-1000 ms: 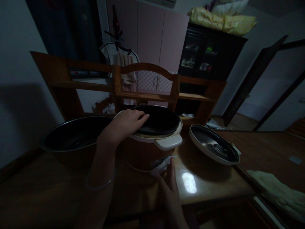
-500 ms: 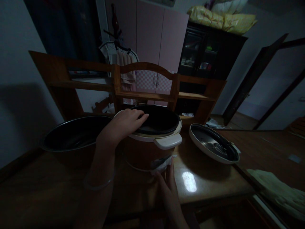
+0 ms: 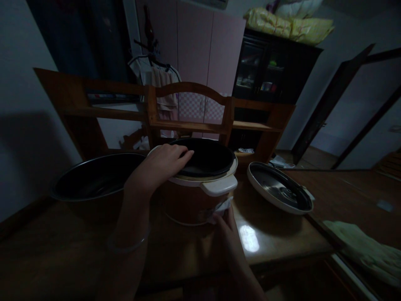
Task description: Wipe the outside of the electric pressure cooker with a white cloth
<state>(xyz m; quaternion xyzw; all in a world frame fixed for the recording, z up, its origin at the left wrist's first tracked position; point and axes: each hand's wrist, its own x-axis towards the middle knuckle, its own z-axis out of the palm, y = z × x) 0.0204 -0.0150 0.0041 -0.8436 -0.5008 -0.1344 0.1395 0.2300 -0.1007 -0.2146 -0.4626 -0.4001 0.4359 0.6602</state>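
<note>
In the middle of the table stands a rice cooker [image 3: 184,202] with a dark body, a white rim and a white side handle [image 3: 219,185]. It has no lid on, and its inside looks black. My left hand [image 3: 167,161] is wrapped over the cooker's near left rim, its fingertips partly hidden inside. Low on the cooker's front right side, below the handle, my right hand [image 3: 226,219] presses a crumpled white cloth [image 3: 224,205] against the body; whether it is fabric or tissue I cannot make out.
A wide black pot [image 3: 65,190] sits left of the cooker. To the right, the round lid [image 3: 260,189] lies with its metal inner side up. Behind rises a wooden shelf frame [image 3: 188,125]. Pale green cloth [image 3: 360,246] lies at the lower right.
My right hand has moved slightly right and up around the cooker's side with the white cloth. My left hand keeps its place on the rim. The whole view has shifted a little.
</note>
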